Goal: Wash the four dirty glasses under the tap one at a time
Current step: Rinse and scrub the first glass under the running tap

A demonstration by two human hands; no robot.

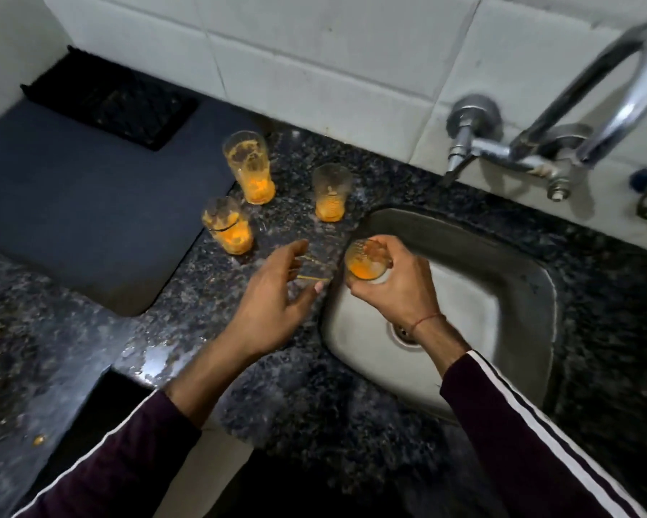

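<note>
My right hand (393,282) grips a glass (365,264) with orange residue inside, holding it over the left edge of the steel sink (501,293). My left hand (277,297) hovers over the granite counter beside it, fingers relaxed and holding nothing. Three more glasses smeared with orange stand upright on the counter: a tall one (249,172) at the back, a short one (227,230) to its left front, and another (331,192) nearer the sink. The tap (561,117) juts from the tiled wall at the upper right; no water is visible.
A dark blue mat (90,203) covers the counter on the left, with a black tray (109,95) behind it. The speckled granite counter (303,386) surrounds the sink. The sink drain (402,332) lies under my right wrist. A wet patch lies near the counter's front edge.
</note>
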